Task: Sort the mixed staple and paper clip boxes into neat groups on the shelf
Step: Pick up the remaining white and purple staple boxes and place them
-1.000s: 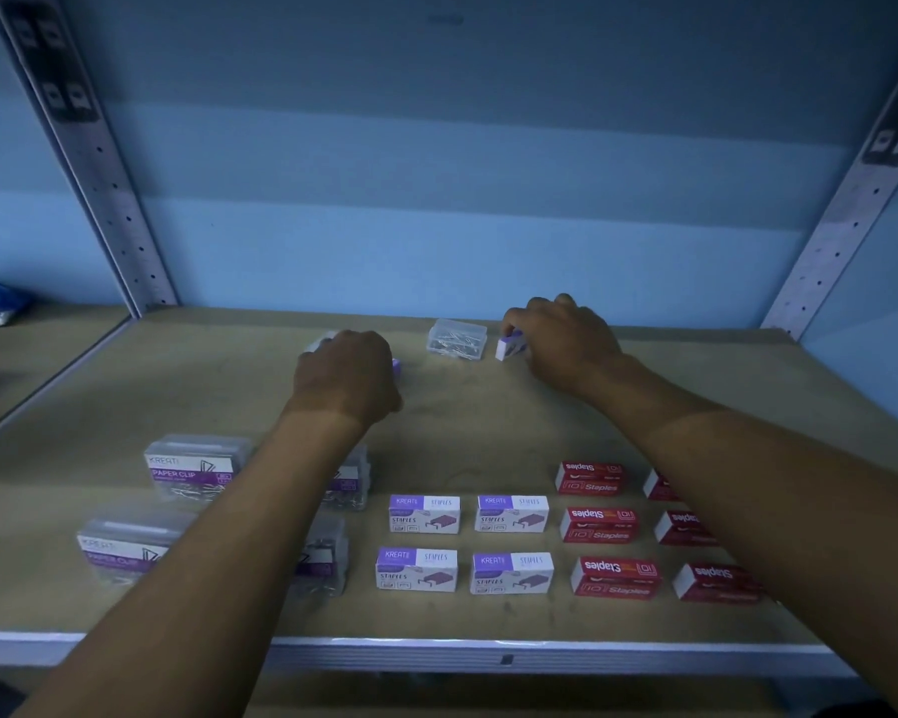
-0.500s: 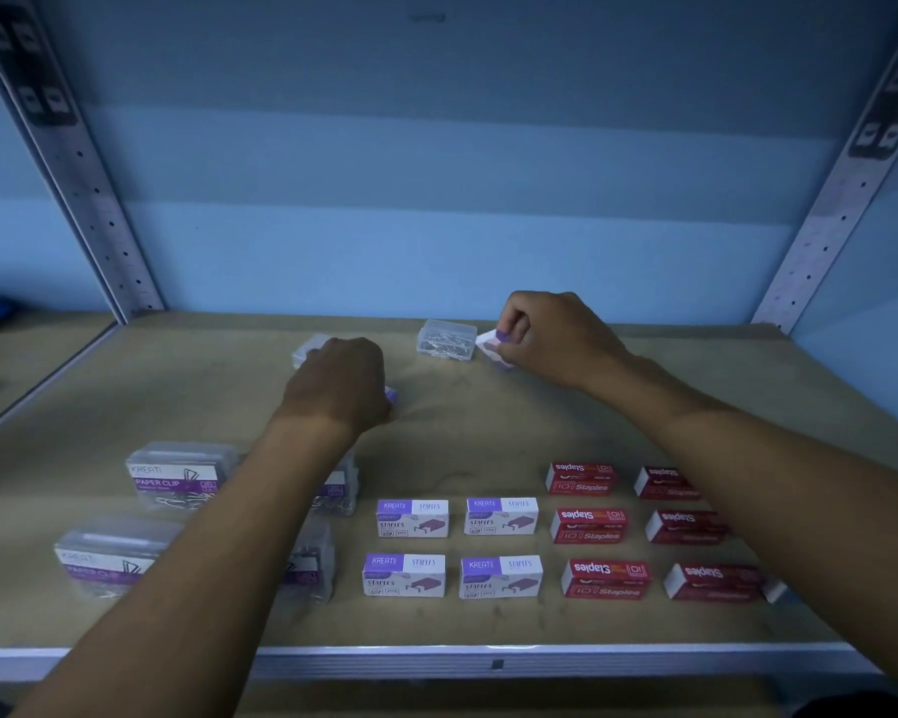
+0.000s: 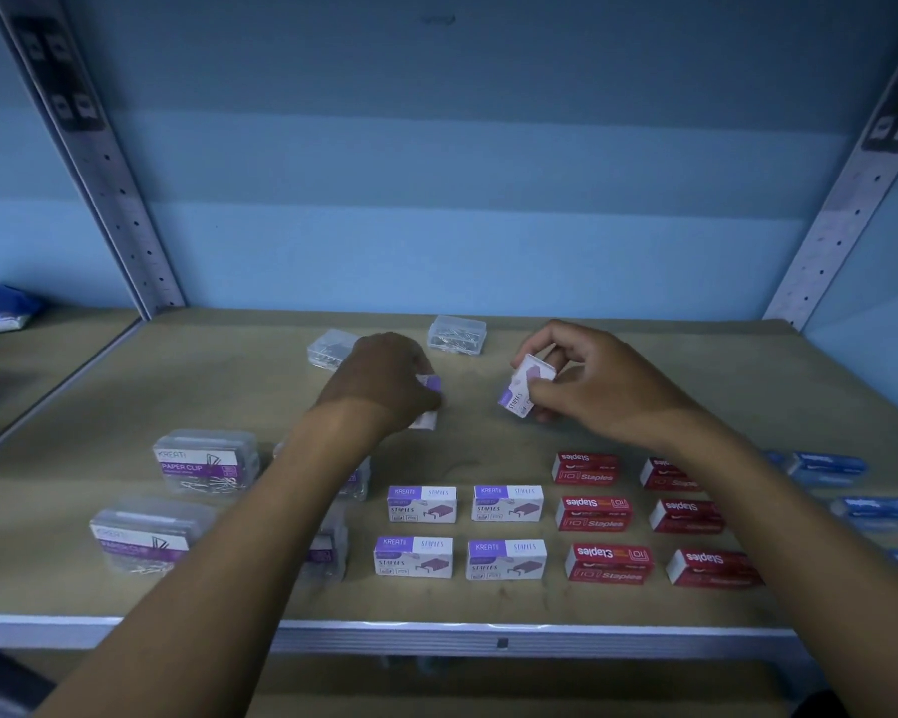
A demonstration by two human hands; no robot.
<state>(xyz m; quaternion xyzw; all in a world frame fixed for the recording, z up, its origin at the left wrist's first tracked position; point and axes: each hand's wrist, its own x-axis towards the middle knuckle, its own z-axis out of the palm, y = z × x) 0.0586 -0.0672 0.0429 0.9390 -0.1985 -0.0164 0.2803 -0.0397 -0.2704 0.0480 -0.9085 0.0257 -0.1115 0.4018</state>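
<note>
My right hand (image 3: 587,383) holds a white-and-purple staples box (image 3: 524,387) tilted above the wooden shelf (image 3: 488,603). My left hand (image 3: 379,383) is closed over another white-and-purple box (image 3: 429,401), mostly hidden under the fingers. Several purple staples boxes (image 3: 421,504) lie in a grid in front, red staples boxes (image 3: 592,512) to their right, and clear paper clip boxes (image 3: 206,461) to the left, partly behind my left forearm.
Two small clear boxes of clips (image 3: 457,334) (image 3: 327,347) sit near the back. Blue boxes (image 3: 825,466) lie at the right edge. Perforated metal uprights (image 3: 99,163) flank the shelf; a blue wall closes the back.
My right hand lifted the staples box from the back of the shelf and drew it nearer, turning it upright. My left hand also pulled its box toward me.
</note>
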